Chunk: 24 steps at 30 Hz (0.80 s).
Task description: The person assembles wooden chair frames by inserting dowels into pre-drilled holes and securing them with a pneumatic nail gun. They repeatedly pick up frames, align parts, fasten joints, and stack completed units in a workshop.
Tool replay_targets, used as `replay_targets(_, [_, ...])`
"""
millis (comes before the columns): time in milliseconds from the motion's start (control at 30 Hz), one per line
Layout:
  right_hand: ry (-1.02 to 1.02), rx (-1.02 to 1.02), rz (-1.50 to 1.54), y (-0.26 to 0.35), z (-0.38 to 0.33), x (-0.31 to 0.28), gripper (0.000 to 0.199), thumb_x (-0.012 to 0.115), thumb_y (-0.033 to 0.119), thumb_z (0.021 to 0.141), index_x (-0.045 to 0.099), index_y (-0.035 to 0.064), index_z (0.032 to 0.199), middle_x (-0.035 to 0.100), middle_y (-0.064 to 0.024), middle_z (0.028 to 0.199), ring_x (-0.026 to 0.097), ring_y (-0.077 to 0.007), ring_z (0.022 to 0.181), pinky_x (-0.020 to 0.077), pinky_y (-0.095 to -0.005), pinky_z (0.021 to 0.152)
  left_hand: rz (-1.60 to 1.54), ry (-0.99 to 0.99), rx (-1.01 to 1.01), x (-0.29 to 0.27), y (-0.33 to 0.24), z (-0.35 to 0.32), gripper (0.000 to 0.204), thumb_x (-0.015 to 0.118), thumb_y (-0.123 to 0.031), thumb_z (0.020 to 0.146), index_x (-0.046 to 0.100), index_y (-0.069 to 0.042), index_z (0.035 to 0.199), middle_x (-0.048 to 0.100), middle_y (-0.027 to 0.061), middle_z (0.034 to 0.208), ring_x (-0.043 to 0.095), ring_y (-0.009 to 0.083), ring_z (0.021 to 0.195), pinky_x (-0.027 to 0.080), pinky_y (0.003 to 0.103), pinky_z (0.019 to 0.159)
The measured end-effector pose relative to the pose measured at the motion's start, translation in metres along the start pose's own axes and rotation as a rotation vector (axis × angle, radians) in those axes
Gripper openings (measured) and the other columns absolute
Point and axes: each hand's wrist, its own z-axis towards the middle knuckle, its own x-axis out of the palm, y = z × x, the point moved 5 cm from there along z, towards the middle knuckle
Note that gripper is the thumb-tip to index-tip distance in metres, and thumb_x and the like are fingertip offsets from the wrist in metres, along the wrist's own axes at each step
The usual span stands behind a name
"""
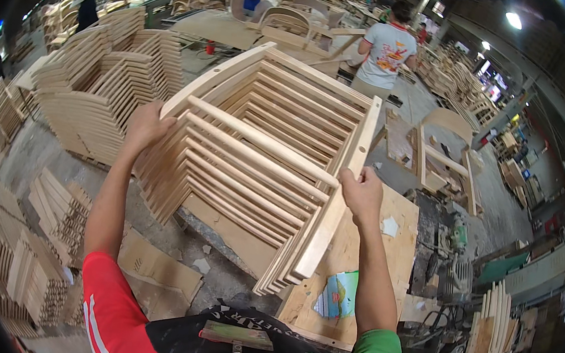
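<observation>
Right in front of me rises a stack of several pale wooden chair frames point(265, 148), each with two side rails joined by crossbars. My left hand point(147, 124) is closed round the left side rail of the topmost frame, near the end of its round crossbar. On the opposite side rail, by the crossbar's other end, my right hand point(363, 192) grips with the thumb on the inner side. The undersides of both hands' fingers are hidden by the wood. Beneath the stack lies a flat brown board point(225, 232).
Stacked curved wooden parts point(88, 122) stand to the left, with bundled slats point(45, 269) nearer. A plywood bench top point(385, 246) bearing a colourful sheet point(337, 295) is at my right. A green power tool point(461, 234) lies beyond. Ahead, a person point(386, 53) stands facing away.
</observation>
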Motion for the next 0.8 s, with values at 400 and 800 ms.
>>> replay_targets(400, [0.067, 0.029, 0.029, 0.0, -0.004, 0.003, 0.058, 0.077, 0.056, 0.089, 0.077, -0.0005, 0.102, 0.076, -0.02, 0.089, 0.075, -0.0317, 0.086, 0.0577, -0.0475, 0.079, -0.199, 0.008, 0.102, 0.003, 0.021, 0.0, 0.041, 0.074, -0.025, 0.092, 0.073, 0.0, 0.125, 0.076, 0.0236, 0.11, 0.074, 0.0374, 0.105, 0.056, 0.046, 0.093])
replay_targets(800, [0.179, -0.154, 0.303, -0.148, -0.18, -0.148, 0.045, 0.071, 0.035, 0.103, 0.067, 0.0018, 0.133, 0.068, -0.0109, 0.089, 0.063, -0.015, 0.081, 0.0526, -0.031, 0.073, -0.67, 0.105, 0.336, -0.06, -0.095, -0.045, 0.052, 0.054, -0.035, 0.114, 0.053, -0.001, 0.154, 0.061, 0.0177, 0.15, 0.059, 0.0281, 0.139, 0.05, 0.041, 0.111])
